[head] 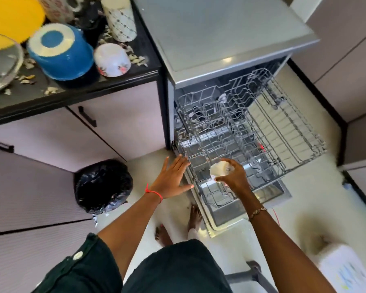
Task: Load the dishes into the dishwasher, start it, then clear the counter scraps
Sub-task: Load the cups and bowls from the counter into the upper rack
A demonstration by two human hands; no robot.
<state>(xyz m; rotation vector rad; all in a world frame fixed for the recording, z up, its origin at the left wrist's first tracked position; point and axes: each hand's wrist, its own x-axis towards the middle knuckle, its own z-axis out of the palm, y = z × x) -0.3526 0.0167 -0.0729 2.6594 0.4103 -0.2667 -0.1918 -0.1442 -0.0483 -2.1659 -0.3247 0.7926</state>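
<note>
The dishwasher (220,39) stood open in the middle of the frame, with its wire rack (273,132) pulled out over the lowered door (268,195). Just below centre, the right grip (235,178) had its fingers curled around a small white cup (219,169) and held it over the front part of the rack. The left grip (171,178), to the left of it, was flat and spread wide with nothing in it. Its fingertips were at the rack's front left corner; whether they touched the wire could not be told.

On the dark surface (76,89) in the upper left, an upturned blue pot (61,51) sat beside an upturned white flowered bowl (112,60), with a yellow plate (13,15), a glass bowl (0,62) and a patterned white container (118,20) around them. Pale scraps (137,60) lay scattered between the dishes. A bin lined with a black bag (104,186) stood on the floor at lower left.
</note>
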